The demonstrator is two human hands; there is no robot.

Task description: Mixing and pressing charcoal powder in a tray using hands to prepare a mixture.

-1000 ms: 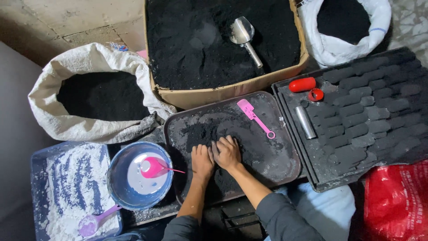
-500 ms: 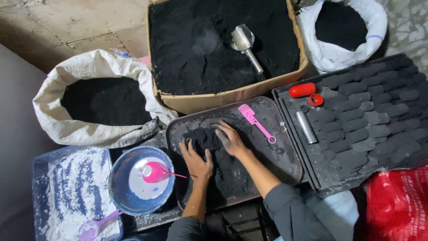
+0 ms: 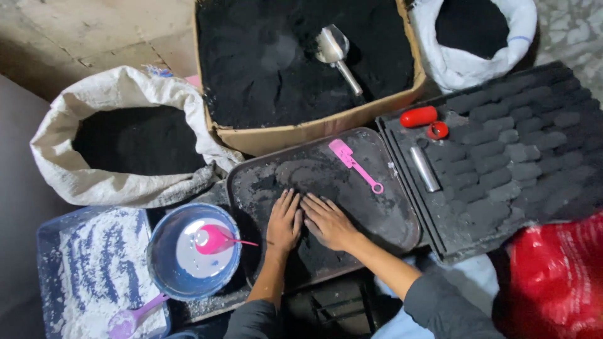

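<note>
our left hand (image 3: 284,225) and right hand (image 3: 328,223) lay flat, fingers spread, gripping nothing, pressing black powder (image 3: 314,248) on the tray (image 3: 402,232); a pink spatula (image 3: 353,164) lay beyond our fingertips.

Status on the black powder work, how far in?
Done: rows of formed black blocks fill the right-hand tray. In hand: left hand and right hand press flat, side by side, on a dark mound in the metal tray. Left, judging by stock: the cardboard box and both sacks hold plenty of powder; pink spatula lies idle.
</note>
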